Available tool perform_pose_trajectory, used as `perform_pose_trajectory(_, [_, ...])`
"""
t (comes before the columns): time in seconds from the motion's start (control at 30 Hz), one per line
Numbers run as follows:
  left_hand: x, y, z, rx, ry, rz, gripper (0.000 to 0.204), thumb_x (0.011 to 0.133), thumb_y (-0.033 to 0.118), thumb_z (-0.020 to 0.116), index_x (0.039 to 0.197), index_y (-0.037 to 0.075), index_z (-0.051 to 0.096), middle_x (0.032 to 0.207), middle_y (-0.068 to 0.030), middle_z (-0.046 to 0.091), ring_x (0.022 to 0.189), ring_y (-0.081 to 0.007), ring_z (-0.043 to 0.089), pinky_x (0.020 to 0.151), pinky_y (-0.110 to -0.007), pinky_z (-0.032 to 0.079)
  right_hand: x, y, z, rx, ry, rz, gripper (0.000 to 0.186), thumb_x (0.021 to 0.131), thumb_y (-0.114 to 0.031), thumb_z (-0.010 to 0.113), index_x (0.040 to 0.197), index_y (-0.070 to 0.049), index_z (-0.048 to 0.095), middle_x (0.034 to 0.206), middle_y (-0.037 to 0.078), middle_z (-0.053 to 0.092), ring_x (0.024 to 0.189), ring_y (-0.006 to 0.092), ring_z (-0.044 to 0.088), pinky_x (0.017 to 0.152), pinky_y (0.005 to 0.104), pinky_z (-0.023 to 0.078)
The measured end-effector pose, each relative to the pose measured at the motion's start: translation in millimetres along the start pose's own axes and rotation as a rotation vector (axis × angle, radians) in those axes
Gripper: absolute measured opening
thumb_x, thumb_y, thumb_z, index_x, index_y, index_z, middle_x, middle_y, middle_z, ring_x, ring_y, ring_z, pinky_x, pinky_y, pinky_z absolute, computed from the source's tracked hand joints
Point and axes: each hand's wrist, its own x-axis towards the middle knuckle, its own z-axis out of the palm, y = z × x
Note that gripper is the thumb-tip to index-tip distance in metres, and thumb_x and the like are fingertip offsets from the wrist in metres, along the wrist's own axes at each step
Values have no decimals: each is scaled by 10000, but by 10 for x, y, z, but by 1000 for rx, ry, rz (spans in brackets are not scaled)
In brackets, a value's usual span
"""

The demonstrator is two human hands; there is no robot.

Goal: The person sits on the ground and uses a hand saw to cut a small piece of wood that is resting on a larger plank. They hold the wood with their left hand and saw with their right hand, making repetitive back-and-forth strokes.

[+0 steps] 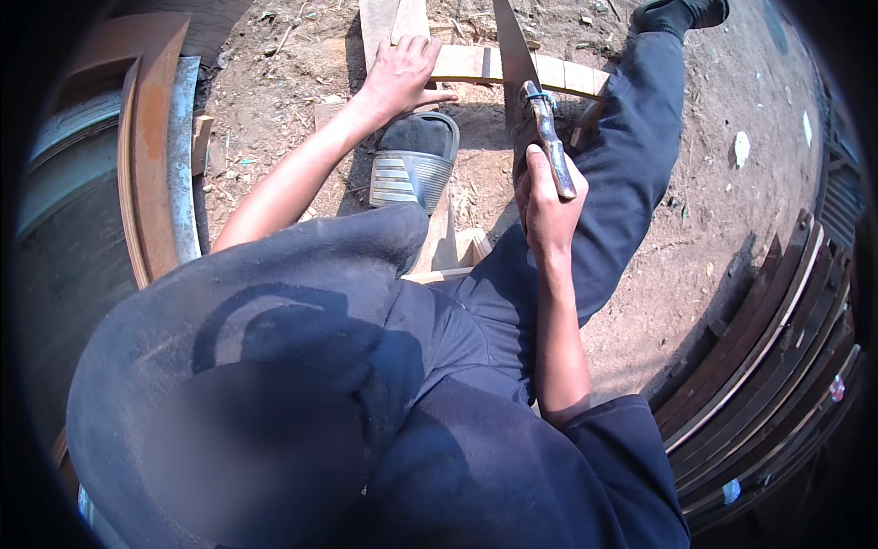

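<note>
My left hand [401, 80] holds down the left end of a narrow pale wooden strip [567, 75]. Its fingers bend over the wood and its thumb reaches along the near edge. My right hand [551, 197] is closed around the handle [549, 142] of a handsaw. The saw's blade [518, 59] points away from me and crosses the strip near its middle; whether the teeth are in the wood cannot be made out. Thin dark lines mark the strip right of the blade. Its right end lies against my right trouser leg [631, 165].
A light board [393, 23] runs under my left hand, and my slippered foot [413, 169] rests just nearer. Brown wooden frames [151, 82] lean at the left. Stacked dark curved planks [777, 339] lie at the right. Wood chips litter the dirt ground [713, 183].
</note>
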Motion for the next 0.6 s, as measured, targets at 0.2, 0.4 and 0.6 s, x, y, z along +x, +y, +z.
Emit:
perform_pose_trajectory(0.2, [152, -82, 144, 7, 51, 113, 730, 778, 595, 642, 1146, -24, 525, 1043, -171, 580, 1022, -296, 563, 870, -425, 468, -5, 14, -2, -29, -5, 5, 219, 903, -107, 592, 718, -6, 535, 567, -26, 459, 500, 48, 403, 459, 257, 317])
perform_pose_trajectory(0.4, [14, -27, 99, -96, 20, 100, 809, 816, 660, 561, 1180, -61, 537, 1065, -191, 587, 1051, -344, 550, 900, -458, 491, -106, -52, -40, -2, -12, 31, 203, 897, -86, 580, 719, -1, 537, 565, -24, 460, 504, 47, 404, 462, 253, 312])
perform_pose_trajectory(0.6, [-41, 36, 59, -151, 17, 71, 697, 800, 568, 656, 1143, -31, 560, 1061, -207, 613, 1033, -343, 592, 887, -441, 508, -246, 52, -68, -44, -32, 26, 206, 891, -76, 596, 719, 19, 534, 566, -11, 458, 520, 57, 393, 473, 274, 323])
